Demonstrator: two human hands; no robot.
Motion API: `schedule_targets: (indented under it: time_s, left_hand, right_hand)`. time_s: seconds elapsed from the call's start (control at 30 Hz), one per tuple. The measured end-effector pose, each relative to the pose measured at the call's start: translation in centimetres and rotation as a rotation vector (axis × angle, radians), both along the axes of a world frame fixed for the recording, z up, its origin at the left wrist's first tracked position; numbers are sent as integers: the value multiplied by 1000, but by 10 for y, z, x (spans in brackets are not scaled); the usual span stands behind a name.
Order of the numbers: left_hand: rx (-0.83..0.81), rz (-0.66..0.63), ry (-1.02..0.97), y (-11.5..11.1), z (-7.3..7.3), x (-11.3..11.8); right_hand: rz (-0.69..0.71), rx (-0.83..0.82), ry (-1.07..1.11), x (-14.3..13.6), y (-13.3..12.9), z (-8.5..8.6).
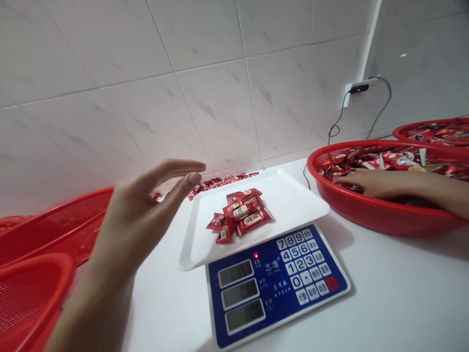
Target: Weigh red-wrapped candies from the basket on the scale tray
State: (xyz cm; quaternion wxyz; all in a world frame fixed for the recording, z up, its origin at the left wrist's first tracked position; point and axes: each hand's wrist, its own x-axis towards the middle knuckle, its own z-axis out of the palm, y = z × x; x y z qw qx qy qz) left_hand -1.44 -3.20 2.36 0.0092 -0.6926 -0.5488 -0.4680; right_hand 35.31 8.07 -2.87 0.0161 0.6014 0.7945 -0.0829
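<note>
My left hand [146,210] hovers left of the scale's white tray [293,195], thumb and fingers apart, holding nothing. A small pile of red wrapped candies [244,212] lies on the tray. Below it, the blue scale panel [276,283] shows number keys, three displays and a lit red light. On the right, my right hand [373,183] reaches into a large red basket [381,215] full of wrapped candies [395,159]. Its fingertips are sunk among the wrappers, so whether they grip anything is hidden.
More red packets [220,182] lie behind the tray along the tiled wall. Red baskets [40,274] stand at the left. Another filled red basket [406,129] is at the far right. Cables run from a wall socket [373,84] down behind the right basket.
</note>
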Motion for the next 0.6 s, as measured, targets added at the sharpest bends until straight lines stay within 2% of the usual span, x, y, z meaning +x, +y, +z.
schedule_targets:
  time_s: [0.13, 0.37, 0.6]
  left_hand:
    - [43, 53, -86, -12, 10, 2]
    - [-131, -21, 168, -2, 6, -10]
    - [-218, 6, 208, 7, 3, -20]
  right_hand:
    - [17, -109, -16, -11, -7, 2]
    - [10, -104, 16, -11, -15, 5]
    - [-10, -72, 39, -13, -15, 4]
